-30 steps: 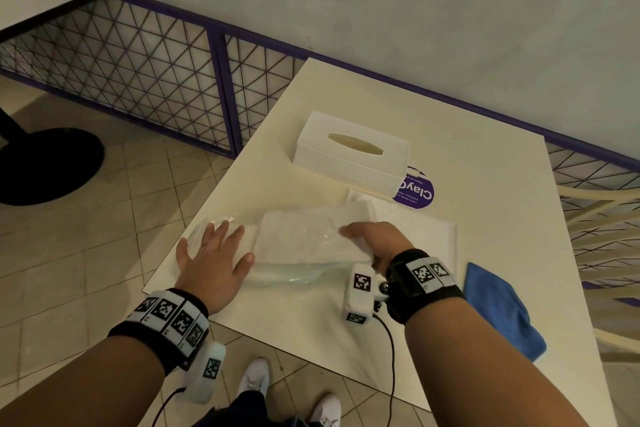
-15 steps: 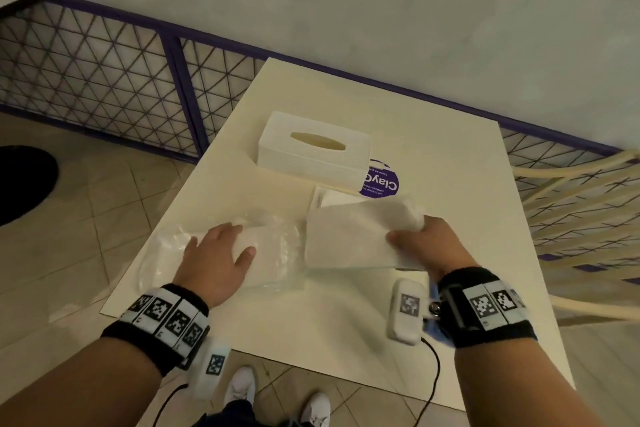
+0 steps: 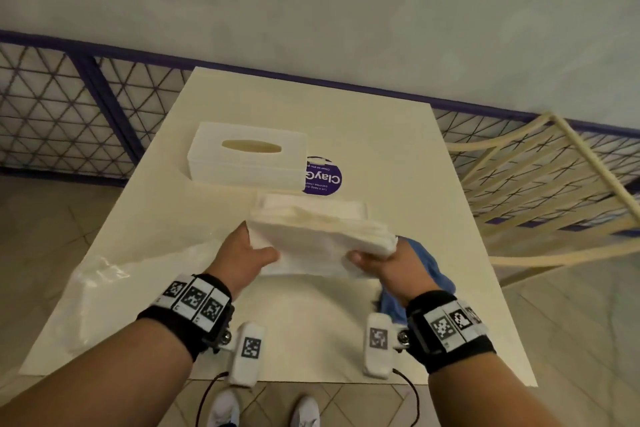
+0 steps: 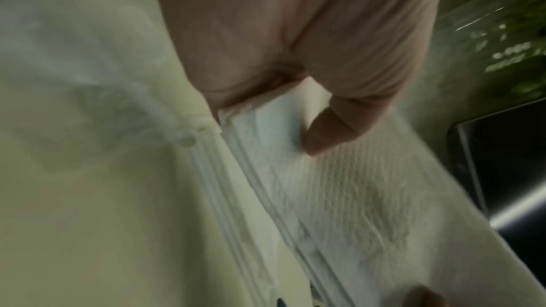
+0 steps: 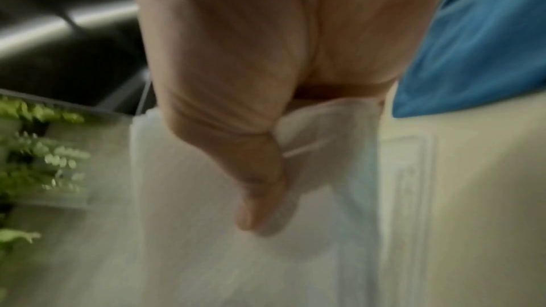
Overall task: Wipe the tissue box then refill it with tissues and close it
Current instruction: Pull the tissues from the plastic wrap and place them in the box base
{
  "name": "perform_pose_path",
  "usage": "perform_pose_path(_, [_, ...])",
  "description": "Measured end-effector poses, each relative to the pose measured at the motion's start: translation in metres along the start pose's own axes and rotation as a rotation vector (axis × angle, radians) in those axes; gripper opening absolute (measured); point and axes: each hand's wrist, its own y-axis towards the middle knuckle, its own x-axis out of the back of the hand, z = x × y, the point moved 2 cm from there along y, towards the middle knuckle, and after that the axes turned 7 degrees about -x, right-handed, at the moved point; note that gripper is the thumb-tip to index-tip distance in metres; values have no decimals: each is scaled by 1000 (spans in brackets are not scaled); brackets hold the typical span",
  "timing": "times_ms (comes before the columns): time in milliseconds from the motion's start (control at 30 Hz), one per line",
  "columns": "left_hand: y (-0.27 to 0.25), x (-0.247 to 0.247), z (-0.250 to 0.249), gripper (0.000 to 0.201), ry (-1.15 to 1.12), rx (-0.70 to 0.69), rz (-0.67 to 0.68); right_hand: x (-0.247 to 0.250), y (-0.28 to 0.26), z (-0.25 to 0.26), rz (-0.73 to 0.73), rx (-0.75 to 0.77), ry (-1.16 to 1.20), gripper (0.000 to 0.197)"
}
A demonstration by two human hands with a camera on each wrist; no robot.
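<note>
Pale wall and purple mesh railing back a cream worktop (image 3: pixel 398 156). Both hands grip one stack of tissues (image 3: pixel 318 239) by its short ends: the left hand (image 3: pixel 242 253) has its thumb curled over the top near the left edge and its fingers hidden beneath, and the right hand (image 3: pixel 391 267) clamps the right end the same way, thumb on top. The stack's long axis runs left to right, held just above the worktop. Directly under and beyond it lies what looks like the flat white base tray (image 3: pixel 349 210) of the box; whether the stack touches it cannot be told. Farther away stands the box cover (image 3: pixel 247 156), slot up, its long axis parallel to the stack. So the target lies straight ahead of the fingers, with neither hand clearly nearer. A blue cloth (image 3: pixel 426 263) sits beneath the right wrist, and an empty clear wrapper (image 3: pixel 100 284) lies at the left. Judging by this, the refill step is under way, and closing is not yet done.
</note>
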Motion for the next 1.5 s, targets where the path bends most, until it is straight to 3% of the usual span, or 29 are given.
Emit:
perform_pose_path(167, [-8, 2, 17, 38, -52, -21, -39, -6, -1, -22, -17, -24, 84, 35])
perform_pose_path(367, [-14, -11, 28, 40, 30, -21, -13, -20, 4, -49, -26, -70, 102, 43])
perform_pose_path(533, [-15, -12, 32, 49, 29, 0, -89, -16, 9, -55, -66, -94, 123, 48])
perform_pose_path(667, [-14, -11, 36, 33, 108, 5, -94, -14, 11, -50, -54, -55, 82, 38])
perform_pose_path(933, [-13, -12, 41, 35, 156, 135, -30, -11, 15, -64, -17, -125, 25, 36])
perform_pose_path(1067, [-8, -10, 28, 30, 214, 104, -46, -8, 18, -53, -43, -152, 67, 29])
perform_pose_path(1133, [2, -7, 16, 29, 248, 76, -51, -4, 26, -43, -61, -135, 132, 36])
perform_pose_path(1300, [41, 1, -13, 48, 210, 57, -119, 1, 50, -1, -141, -65, 222, 30])
perform_pose_path(1500, [74, 10, -17, 63, 267, 116, -130, 0, 82, 21, -175, -140, 203, 52])
